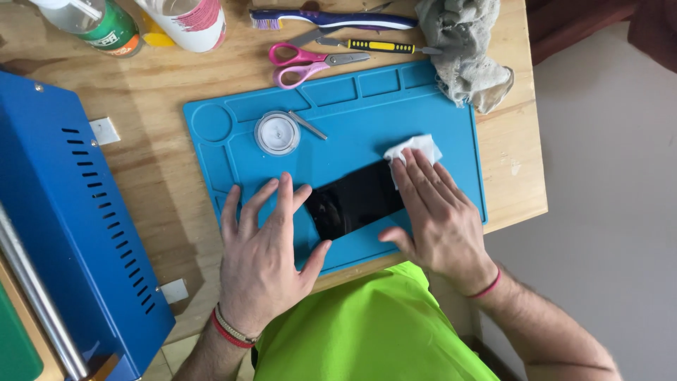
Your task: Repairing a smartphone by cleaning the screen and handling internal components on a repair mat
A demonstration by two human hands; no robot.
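Note:
A black phone screen [356, 200] lies face up on a blue silicone work mat [338, 120]. My left hand [264, 254] rests flat on the mat with spread fingers, its thumb and fingertips at the screen's left end. My right hand [434, 215] presses a white wipe [412, 149] against the screen's right end with flat fingers. The wipe sticks out beyond my fingertips.
A small round clear container [277, 132] and metal tweezers [308, 125] sit on the mat. Behind it lie pink scissors [307, 62], a yellow-handled screwdriver [381, 46], a toothbrush [331, 20] and a grey rag [465, 53]. A blue metal machine [67, 212] stands left; bottles [99, 25] are far left.

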